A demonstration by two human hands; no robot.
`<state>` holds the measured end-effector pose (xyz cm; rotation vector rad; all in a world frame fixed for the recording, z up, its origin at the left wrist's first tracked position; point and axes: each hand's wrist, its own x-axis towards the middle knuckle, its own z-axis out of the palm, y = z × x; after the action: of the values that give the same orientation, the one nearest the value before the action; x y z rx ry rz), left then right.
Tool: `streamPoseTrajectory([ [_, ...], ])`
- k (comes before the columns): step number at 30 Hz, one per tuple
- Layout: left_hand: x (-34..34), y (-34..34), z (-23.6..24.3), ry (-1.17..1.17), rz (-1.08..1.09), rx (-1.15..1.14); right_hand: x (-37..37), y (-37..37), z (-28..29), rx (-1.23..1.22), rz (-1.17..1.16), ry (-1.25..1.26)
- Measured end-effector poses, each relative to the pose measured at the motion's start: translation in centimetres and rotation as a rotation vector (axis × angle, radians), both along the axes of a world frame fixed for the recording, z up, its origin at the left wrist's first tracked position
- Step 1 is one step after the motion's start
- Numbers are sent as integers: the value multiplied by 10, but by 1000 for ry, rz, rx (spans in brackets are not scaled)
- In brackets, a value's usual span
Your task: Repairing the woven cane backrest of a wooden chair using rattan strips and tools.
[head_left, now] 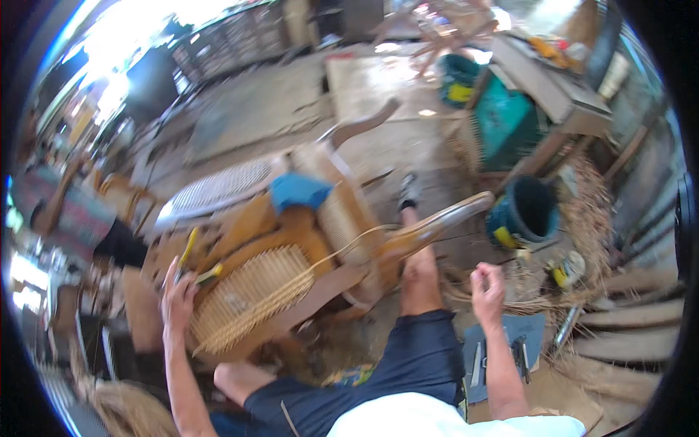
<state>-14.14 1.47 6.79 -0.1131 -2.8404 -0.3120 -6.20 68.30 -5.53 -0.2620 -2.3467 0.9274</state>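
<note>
A wooden chair frame (240,237) lies tilted before me, its panel (255,291) strung with rows of pale cane. Loose cane strands (251,320) lie along the panel's near edge, and one thin strand (357,237) arcs right across the frame. At the frame's left edge, my left hand (177,302) is closed around the end of a tool with two yellow handles (191,246); blur hides its exact kind. Off the chair's right side, my right hand (488,291) is raised with curled fingers; what they hold, if anything, cannot be made out. A blue cloth (300,191) drapes over the frame.
At right stand a dark bucket (523,211), a teal container (506,124) and a wooden bench (553,95). Beside my right forearm, tools lie on a grey-blue board (477,364). Cane fibres (590,204) pile by the wall. Another person (73,211) is at left.
</note>
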Motion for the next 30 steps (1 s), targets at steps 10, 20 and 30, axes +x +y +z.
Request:
streamPoseTrajectory([
  [10,-95,-6,-10,297,57,-133,70,-17,-32,-67,1,-136],
  [20,-108,3,-11,31,90,-88,96,-29,-32,-41,78,-231],
  [30,62,-164,-43,211,643,-106,183,132,-48,-242,-453,-440],
])
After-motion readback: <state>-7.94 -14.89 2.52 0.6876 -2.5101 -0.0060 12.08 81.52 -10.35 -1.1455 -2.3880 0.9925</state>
